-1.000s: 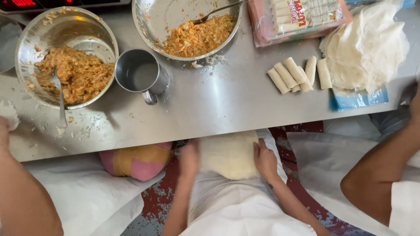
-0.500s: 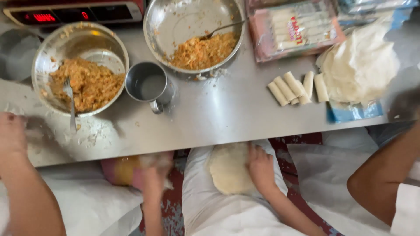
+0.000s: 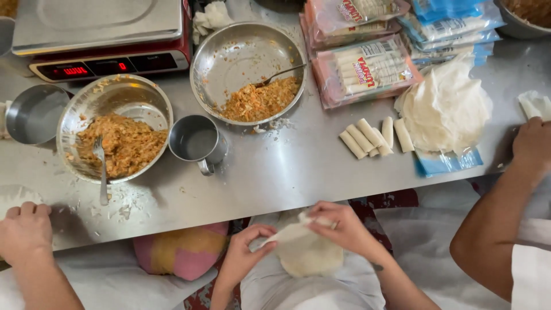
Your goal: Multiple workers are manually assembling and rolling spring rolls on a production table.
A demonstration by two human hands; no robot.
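Two hands were busy right at the near edge, below the table. Left hand (image 3: 244, 259) pinched the loose corner of a thin wrapper (image 3: 288, 234), and right hand (image 3: 342, 228) had its fingers pressed on the other end, so it looked like they were peeling one sheet off the small stack of wrappers (image 3: 310, 259) sitting in the lap. Holding it by the edges made sense to me, that stuff probably tears easily.

Two other people were there too: a hand (image 3: 24, 231) resting knuckles-up at the near left of the steel table (image 3: 287, 172), and another hand (image 3: 534, 143) on the right edge.

Middle of the table had one metal mug (image 3: 194, 142), probably water for sealing, parked between the bowls where anyone could reach it. Five finished rolls (image 3: 373, 136) were lined up side by side, right next to a big loose pile of wrappers (image 3: 446, 109) on a blue pack.

Two steel bowls of filling: the left bowl (image 3: 115, 129) with a spoon (image 3: 101, 166) in it, and the farther bowl (image 3: 248, 72) with a fork (image 3: 278, 74) in it. One empty pot (image 3: 33, 113) sat at far left.

Farthest back were a scale (image 3: 100, 34) and several packs of wrappers (image 3: 367, 66), too overlapped to count properly.
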